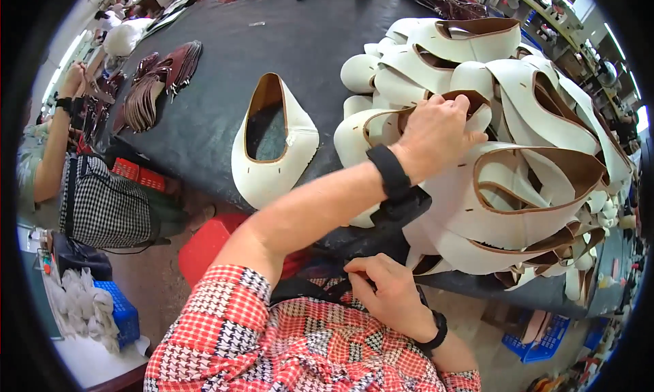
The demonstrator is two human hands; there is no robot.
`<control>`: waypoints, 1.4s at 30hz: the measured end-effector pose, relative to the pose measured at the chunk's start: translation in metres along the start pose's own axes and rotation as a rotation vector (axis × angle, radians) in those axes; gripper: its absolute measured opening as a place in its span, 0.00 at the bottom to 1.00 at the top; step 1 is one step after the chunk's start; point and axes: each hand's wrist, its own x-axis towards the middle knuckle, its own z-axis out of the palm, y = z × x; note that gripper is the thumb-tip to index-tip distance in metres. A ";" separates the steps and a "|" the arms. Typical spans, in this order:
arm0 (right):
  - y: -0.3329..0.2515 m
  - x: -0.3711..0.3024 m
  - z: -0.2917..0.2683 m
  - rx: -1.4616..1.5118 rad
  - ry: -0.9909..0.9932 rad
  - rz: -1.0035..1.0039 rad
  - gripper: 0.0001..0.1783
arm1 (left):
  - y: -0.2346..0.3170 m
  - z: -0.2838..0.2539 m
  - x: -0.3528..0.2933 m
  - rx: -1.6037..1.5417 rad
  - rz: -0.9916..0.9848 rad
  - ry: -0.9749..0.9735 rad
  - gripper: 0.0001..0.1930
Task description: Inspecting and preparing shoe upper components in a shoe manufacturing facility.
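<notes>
My left hand (439, 134) reaches across to the pile on the right. Its fingers are curled over the brown-lined edge of a white shoe upper (480, 116) and close on it. Around it lie several more white shoe uppers (409, 78), heaped and overlapping. My right hand (392, 293) is held low by my waist, near the table's front edge. Its fingers are curled in, and whatever they may hold is hidden. A single white shoe upper (269, 177) lies apart on the dark table (313, 44), its brown-edged opening facing up, left of the pile.
Stacks of dark red-brown cut pieces (167, 78) lie at the table's far left. A red stool (211, 245) stands under the front edge. Blue baskets (116, 310) sit low at both sides. Another person's arm (54, 133) shows at the far left beside a checked bag (102, 201).
</notes>
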 end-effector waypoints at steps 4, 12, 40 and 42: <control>0.005 -0.013 -0.015 0.022 -0.085 0.024 0.09 | 0.010 0.015 0.013 -0.211 -0.123 0.144 0.13; 0.011 -0.037 -0.051 0.287 0.389 -0.048 0.20 | 0.046 -0.140 0.012 -0.979 -0.074 0.461 0.06; 0.033 -0.011 -0.029 0.744 -0.335 0.337 0.09 | 0.081 -0.158 -0.188 -0.316 -0.712 -0.440 0.09; 0.035 -0.011 -0.029 0.768 -0.326 0.413 0.09 | 0.065 -0.148 -0.200 -0.657 -0.779 -0.359 0.11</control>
